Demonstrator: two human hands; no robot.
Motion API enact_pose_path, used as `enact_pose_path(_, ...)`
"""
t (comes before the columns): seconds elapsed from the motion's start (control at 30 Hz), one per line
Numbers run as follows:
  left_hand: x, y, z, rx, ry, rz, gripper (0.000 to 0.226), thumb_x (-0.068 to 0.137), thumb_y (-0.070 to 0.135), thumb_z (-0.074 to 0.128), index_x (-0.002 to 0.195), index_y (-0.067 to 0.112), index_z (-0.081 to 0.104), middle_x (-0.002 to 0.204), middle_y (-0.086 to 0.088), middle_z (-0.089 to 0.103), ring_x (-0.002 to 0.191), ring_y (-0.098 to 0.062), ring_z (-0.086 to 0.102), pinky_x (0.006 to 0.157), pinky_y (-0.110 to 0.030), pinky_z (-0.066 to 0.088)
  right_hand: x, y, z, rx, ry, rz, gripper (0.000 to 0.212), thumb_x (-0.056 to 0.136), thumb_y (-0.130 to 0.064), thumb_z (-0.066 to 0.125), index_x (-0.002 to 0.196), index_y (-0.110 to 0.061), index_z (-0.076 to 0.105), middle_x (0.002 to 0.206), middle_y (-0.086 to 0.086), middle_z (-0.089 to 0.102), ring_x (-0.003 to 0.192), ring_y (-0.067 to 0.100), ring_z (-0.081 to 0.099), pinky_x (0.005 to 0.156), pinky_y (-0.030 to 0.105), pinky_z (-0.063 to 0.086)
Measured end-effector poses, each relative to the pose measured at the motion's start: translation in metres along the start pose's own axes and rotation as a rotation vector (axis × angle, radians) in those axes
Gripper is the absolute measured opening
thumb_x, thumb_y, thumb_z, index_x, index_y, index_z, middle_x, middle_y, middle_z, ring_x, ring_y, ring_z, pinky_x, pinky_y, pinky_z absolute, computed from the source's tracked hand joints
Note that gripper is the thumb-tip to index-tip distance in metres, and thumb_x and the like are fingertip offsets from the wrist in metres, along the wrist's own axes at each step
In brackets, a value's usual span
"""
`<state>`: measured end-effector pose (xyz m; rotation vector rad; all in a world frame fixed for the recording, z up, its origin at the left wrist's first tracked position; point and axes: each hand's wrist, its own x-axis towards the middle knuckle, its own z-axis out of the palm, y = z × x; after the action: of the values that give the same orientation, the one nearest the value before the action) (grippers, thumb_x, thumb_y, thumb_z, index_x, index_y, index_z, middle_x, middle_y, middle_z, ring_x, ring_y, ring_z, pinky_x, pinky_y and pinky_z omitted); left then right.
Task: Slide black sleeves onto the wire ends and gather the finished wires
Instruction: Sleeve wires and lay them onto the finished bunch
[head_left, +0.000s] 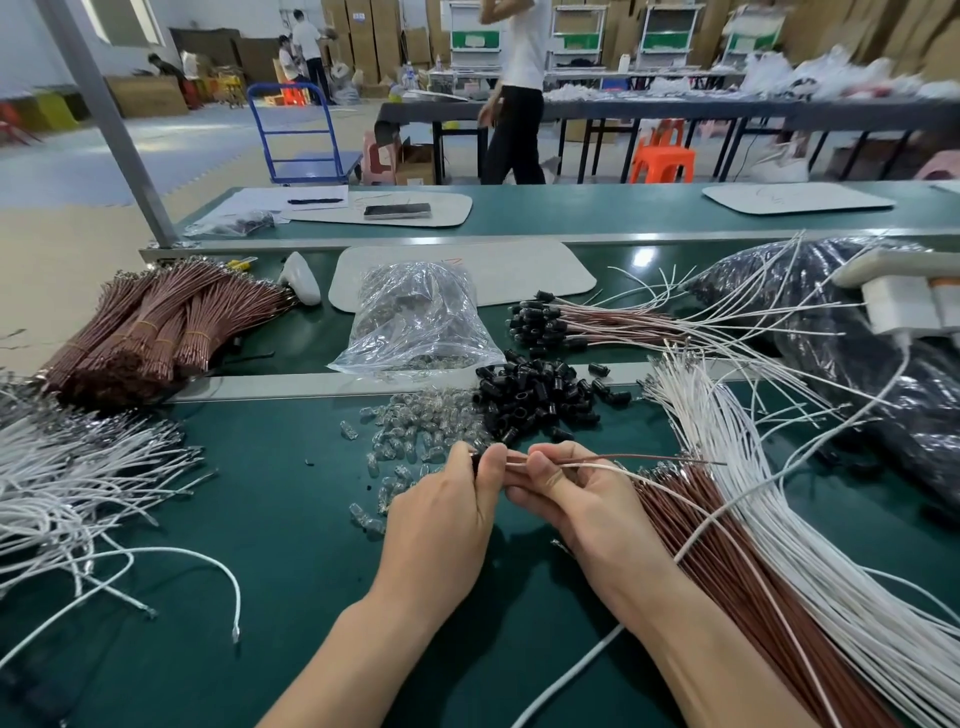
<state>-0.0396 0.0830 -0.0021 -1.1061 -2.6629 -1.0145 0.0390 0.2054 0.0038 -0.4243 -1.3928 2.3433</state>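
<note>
Green bench, factory floor behind. Black sleeve pinched by left hand; wire pair gripped by right hand. Sleeving judged underway; next, wire ends to be fed in, sleeve pushed home.

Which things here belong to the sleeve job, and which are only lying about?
Job: left hand pinching a black sleeve; right hand holding two wires; black sleeve pile; sleeved wires; brown wire stock; white wire stock.
Lying about: phone; pen; bag of clear parts; blue trolley.
</note>
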Motion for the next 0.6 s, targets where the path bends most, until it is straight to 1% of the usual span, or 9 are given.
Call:
enact_pose_path(0.07, -0.0002, -0.0004, -0.0007, -0.129, 0.013, 0.037, 0.041, 0.096, 0.067, 0.017, 0.086, 0.033, 0.037, 0.059, 0.007, 0.053, 0.059, -0.010, 0.055, 0.055, -0.029, 0.036, 0.0007, -0.0018, 0.0012, 0.096, 0.020, -0.008, 0.025, 0.083, -0.019, 0.066, 0.101, -0.004, 0.059, 0.104, 0.018, 0.076, 0.096, 0.024, 0.075, 0.076, 0.023, 0.059)
enact_pose_path(0.1, -0.0004, -0.0006, -0.0009, -0.187, 0.020, 0.058, 0.033, 0.098, 0.064, 0.025, 0.092, 0.036, 0.040, 0.063, 0.010, 0.057, 0.060, -0.007, 0.055, 0.054, -0.026, 0.035, 0.0010, -0.0036, 0.0018, 0.155, 0.031, -0.008, 0.024, 0.083, -0.018, 0.066, 0.102, -0.004, 0.060, 0.106, 0.019, 0.076, 0.094, 0.024, 0.076, 0.075, 0.023, 0.059)
enact_pose_path(0.17, -0.0003, -0.0013, -0.0020, -0.265, 0.042, 0.090, 0.020, 0.099, 0.058, 0.038, 0.105, 0.040, 0.045, 0.078, 0.015, 0.064, 0.065, -0.004, 0.056, 0.057, -0.025, 0.039, 0.0008, -0.0072, 0.0028, 0.213, 0.043, 0.004, 0.027, 0.082, -0.019, 0.068, 0.104, -0.006, 0.064, 0.106, 0.019, 0.075, 0.089, 0.022, 0.076, 0.072, 0.023, 0.059)
enact_pose_path(0.23, -0.0002, -0.0016, -0.0034, -0.325, 0.072, 0.107, 0.017, 0.099, 0.052, 0.047, 0.112, 0.042, 0.050, 0.086, 0.015, 0.065, 0.069, -0.006, 0.058, 0.060, -0.025, 0.044, -0.0006, -0.0087, 0.0048, 0.167, 0.023, 0.033, 0.029, 0.078, -0.027, 0.071, 0.101, -0.010, 0.073, 0.099, 0.014, 0.077, 0.084, 0.017, 0.075, 0.070, 0.022, 0.058)
enact_pose_path(0.27, -0.0008, -0.0014, -0.0040, -0.346, 0.073, 0.111, 0.016, 0.099, 0.049, 0.049, 0.114, 0.043, 0.052, 0.087, 0.016, 0.065, 0.070, -0.007, 0.059, 0.060, -0.024, 0.044, -0.0019, -0.0085, 0.0062, 0.129, 0.003, 0.046, 0.027, 0.077, -0.031, 0.072, 0.097, -0.014, 0.078, 0.095, 0.011, 0.077, 0.081, 0.015, 0.074, 0.068, 0.021, 0.057)
enact_pose_path(0.33, -0.0019, -0.0005, -0.0047, -0.366, 0.052, 0.110, 0.017, 0.098, 0.045, 0.053, 0.116, 0.047, 0.054, 0.088, 0.017, 0.064, 0.070, -0.007, 0.059, 0.060, -0.021, 0.043, -0.0037, -0.0074, 0.0085, 0.073, -0.015, 0.051, 0.026, 0.074, -0.036, 0.074, 0.090, -0.018, 0.082, 0.086, 0.007, 0.076, 0.075, 0.011, 0.071, 0.064, 0.021, 0.056)
enact_pose_path(0.4, -0.0022, -0.0001, -0.0040, -0.348, 0.048, 0.104, 0.018, 0.097, 0.050, 0.051, 0.115, 0.048, 0.052, 0.086, 0.016, 0.063, 0.067, -0.005, 0.058, 0.059, -0.023, 0.042, -0.0040, -0.0070, 0.0090, 0.040, 0.010, 0.030, 0.028, 0.069, -0.038, 0.078, 0.087, -0.017, 0.082, 0.080, 0.005, 0.073, 0.070, 0.008, 0.068, 0.062, 0.020, 0.055)
enact_pose_path(0.5, -0.0019, 0.0015, -0.0009, -0.220, 0.042, 0.077, 0.030, 0.095, 0.064, 0.038, 0.115, 0.044, 0.045, 0.078, 0.016, 0.060, 0.063, -0.005, 0.056, 0.059, -0.027, 0.040, -0.0035, -0.0064, 0.0074, 0.004, 0.066, -0.008, 0.033, 0.062, -0.039, 0.081, 0.084, -0.014, 0.082, 0.077, 0.004, 0.071, 0.068, 0.007, 0.065, 0.060, 0.018, 0.055)
enact_pose_path(0.6, -0.0025, 0.0027, 0.0004, -0.116, 0.033, 0.045, 0.034, 0.094, 0.070, 0.022, 0.104, 0.043, 0.039, 0.067, 0.014, 0.059, 0.066, -0.006, 0.059, 0.063, -0.031, 0.044, -0.0031, -0.0047, 0.0062, -0.025, 0.107, -0.036, 0.030, 0.066, -0.036, 0.079, 0.088, -0.015, 0.082, 0.081, 0.002, 0.074, 0.070, 0.006, 0.066, 0.062, 0.018, 0.055)
